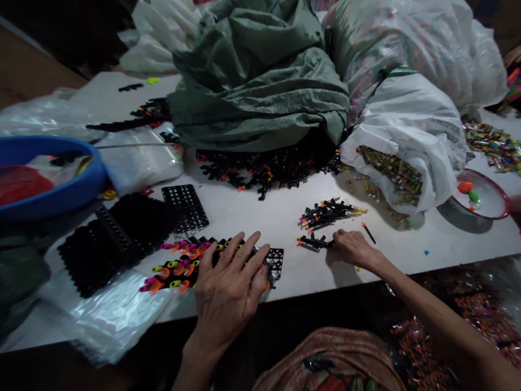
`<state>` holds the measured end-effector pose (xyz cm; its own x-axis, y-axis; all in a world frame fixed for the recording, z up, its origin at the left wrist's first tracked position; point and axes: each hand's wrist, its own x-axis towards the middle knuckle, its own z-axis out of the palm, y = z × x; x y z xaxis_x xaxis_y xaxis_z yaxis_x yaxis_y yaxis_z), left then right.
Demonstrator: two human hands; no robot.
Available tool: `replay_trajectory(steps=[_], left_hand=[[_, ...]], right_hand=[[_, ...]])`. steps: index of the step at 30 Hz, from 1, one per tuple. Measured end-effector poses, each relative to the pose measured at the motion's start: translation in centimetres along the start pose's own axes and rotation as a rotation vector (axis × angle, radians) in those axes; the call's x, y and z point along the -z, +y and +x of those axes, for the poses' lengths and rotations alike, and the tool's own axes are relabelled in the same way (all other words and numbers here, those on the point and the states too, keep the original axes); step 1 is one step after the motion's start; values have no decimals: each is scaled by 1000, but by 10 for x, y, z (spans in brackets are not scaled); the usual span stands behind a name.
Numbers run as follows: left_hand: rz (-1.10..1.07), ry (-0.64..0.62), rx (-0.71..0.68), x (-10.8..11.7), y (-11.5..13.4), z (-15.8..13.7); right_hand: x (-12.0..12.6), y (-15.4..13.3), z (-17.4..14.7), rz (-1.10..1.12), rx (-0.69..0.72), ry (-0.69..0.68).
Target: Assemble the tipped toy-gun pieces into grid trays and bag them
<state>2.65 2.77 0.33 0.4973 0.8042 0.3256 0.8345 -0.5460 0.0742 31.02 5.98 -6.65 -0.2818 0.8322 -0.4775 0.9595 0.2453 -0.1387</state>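
Note:
My left hand lies with fingers spread over a black lattice tray. Rows of small black plastic pieces with pink, orange and yellow tips fill the tray, partly hidden under the palm. To the right, my right hand is closed at the end of a small heap of black plastic sticks, its fingertips pinching a black stick. Just beyond lies a larger heap of black sticks with coloured tips. One single orange-tipped stick rests beside my right wrist.
Stacked black lattice trays and clear plastic bags lie at left, near a blue basin. A green sack stands over black pieces at the back. A white bag spills small coloured pieces beside a red-rimmed bowl.

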Motion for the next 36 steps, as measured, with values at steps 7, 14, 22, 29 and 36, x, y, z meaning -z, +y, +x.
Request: replay_trajectory(steps=[7,14,22,29,36], left_hand=[[8,-21,15,2,0,-2],[15,-37,15,2,0,-2],[-1,-29,21,2,1,4],[-23,25,37,-4,-2,4],[1,31,44,-3,1,7]], right_hand=[[-6,-61,44,693,280,122],[-3,-108,101,807,510,121],[4,-126,87,307,662,183],[31,21,46,100,-139,270],[28,94,41,46,-174,246]])
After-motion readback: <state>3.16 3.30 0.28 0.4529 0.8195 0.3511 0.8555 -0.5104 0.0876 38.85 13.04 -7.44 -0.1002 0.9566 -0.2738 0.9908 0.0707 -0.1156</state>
